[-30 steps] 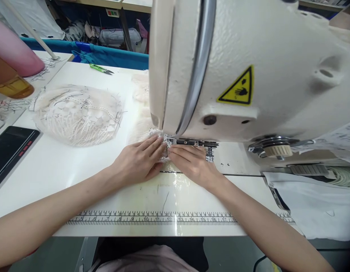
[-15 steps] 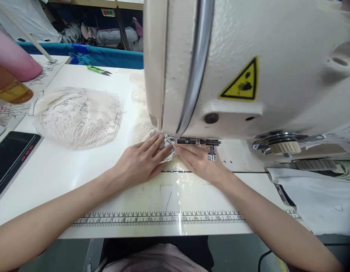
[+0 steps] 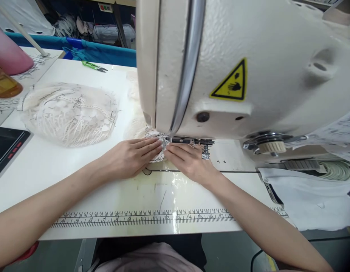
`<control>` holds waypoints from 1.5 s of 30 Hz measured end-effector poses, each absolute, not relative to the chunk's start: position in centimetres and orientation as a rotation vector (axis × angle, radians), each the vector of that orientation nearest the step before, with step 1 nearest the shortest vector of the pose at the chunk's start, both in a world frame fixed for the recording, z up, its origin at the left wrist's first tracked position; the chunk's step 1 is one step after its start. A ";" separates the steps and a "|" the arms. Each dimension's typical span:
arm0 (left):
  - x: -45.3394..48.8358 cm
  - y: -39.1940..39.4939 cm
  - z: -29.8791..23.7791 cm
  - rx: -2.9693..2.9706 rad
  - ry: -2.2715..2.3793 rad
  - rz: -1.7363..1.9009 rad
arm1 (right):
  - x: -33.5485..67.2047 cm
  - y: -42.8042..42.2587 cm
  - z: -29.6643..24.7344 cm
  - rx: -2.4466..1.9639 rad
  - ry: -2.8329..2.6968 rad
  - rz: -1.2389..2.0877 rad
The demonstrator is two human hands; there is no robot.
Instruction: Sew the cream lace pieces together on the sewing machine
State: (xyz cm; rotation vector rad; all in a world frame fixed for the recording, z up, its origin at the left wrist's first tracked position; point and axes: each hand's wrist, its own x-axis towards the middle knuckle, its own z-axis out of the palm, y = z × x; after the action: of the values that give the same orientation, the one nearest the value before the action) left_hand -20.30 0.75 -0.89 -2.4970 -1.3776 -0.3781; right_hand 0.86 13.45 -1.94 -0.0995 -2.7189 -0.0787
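Note:
A piece of pale lace fabric [image 3: 158,155] lies under the head of the sewing machine [image 3: 226,45], partly hidden by my fingers. Flat on its left side rests my left hand [image 3: 132,155], fingers stretched out and close together. My right hand [image 3: 189,160] lies to the right of the lace, fingers extended with their tips at its edge beside the needle area. The machine's front covers part of the right fingers. More cream lace [image 3: 135,122] spreads behind my left hand and runs under the machine head.
Another lace piece [image 3: 70,117] with dark thread ends lies at left. Green thread snips [image 3: 94,67] sit behind it, a phone [image 3: 7,147] at the left edge. Pink and orange thread cones [image 3: 10,53] stand far left. White cloth [image 3: 308,192] hangs at right; a printed ruler [image 3: 141,218] runs along the front.
The camera view has shifted slightly to the right. My left hand has flattened, its fingers drawn straighter across the lace, and the right fingertips stay close to the needle area.

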 end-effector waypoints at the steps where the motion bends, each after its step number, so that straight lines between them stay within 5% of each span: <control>1: -20.5 0.8 -0.9 -2.504 -1.370 -0.395 | 0.8 13.3 -2.1 -0.088 -2.704 -0.101; 45: -17.7 1.0 -0.8 -2.175 -1.587 -0.252 | 0.5 12.7 -1.7 -0.143 -2.661 -0.217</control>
State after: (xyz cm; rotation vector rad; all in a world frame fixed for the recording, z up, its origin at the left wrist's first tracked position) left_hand -17.71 1.05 -0.83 -2.1749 -1.5869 -0.2522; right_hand 0.46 12.69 -1.73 -0.1435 -2.6614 -0.2169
